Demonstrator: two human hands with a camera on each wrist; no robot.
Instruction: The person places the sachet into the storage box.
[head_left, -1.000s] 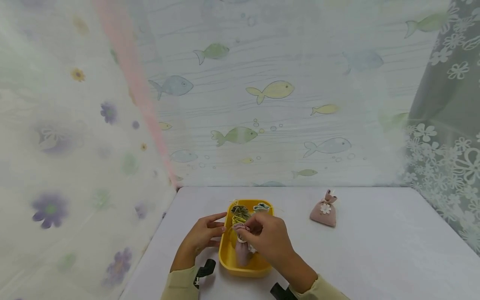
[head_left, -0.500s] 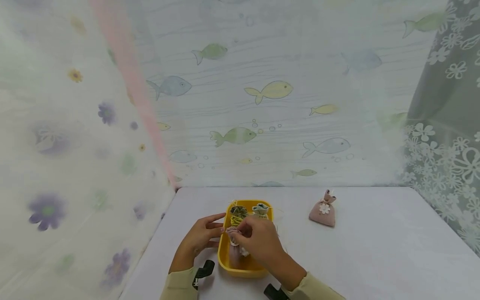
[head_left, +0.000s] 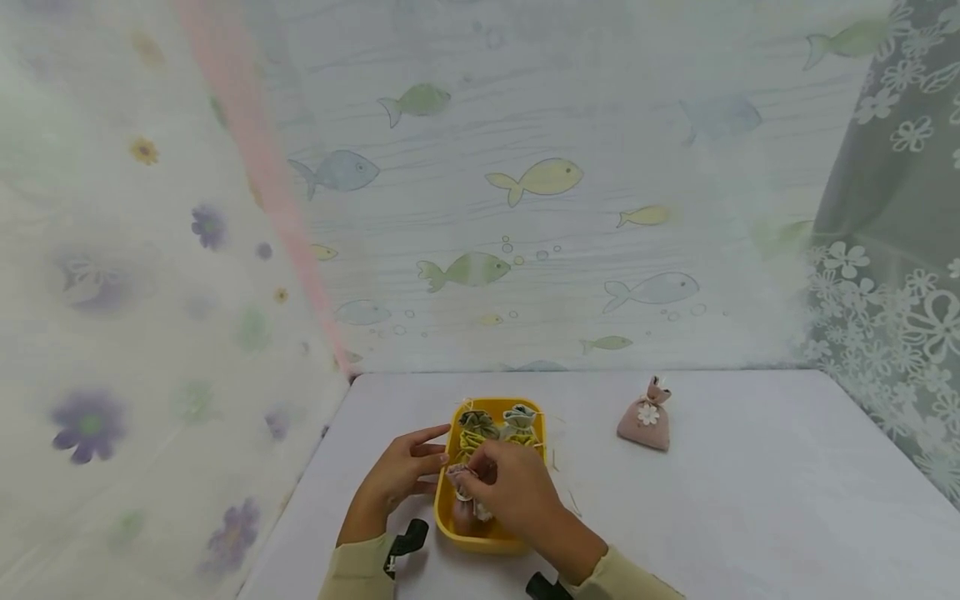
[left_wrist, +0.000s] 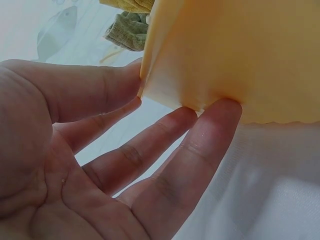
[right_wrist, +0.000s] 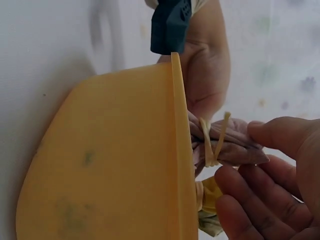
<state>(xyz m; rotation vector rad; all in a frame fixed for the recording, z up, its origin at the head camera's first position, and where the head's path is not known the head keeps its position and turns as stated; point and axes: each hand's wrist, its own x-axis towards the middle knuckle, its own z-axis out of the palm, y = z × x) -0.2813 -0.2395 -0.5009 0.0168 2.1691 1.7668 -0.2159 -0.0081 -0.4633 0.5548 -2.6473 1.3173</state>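
My right hand [head_left: 517, 492] pinches the gathered neck of a dusty-pink drawstring pouch [right_wrist: 235, 140] between thumb and fingers. The pouch's lower part [head_left: 467, 521] is inside a yellow plastic tray [head_left: 487, 546], towards its near end. Pale cord is tied around the neck. With fairly straight fingers, my left hand [head_left: 405, 471] touches the tray's left side; its thumb meets the rim in the left wrist view. Farther back in the tray are an olive-green pouch [head_left: 478, 423], a light pouch with a dark lining [head_left: 519, 417] and something mustard-yellow [right_wrist: 211, 195], partly hidden.
Another pink pouch with a white flower [head_left: 645, 423] stands on the white table [head_left: 750, 500], right of the tray. Thin cord strands [head_left: 574, 503] show beside the tray's right edge. A fish-print curtain [head_left: 555, 250] hangs behind, with a floral sheet [head_left: 150, 333] at left.
My right hand has moved slightly left and down with the pink pouch, baring more of the pouches behind. My left hand has stayed against the tray.
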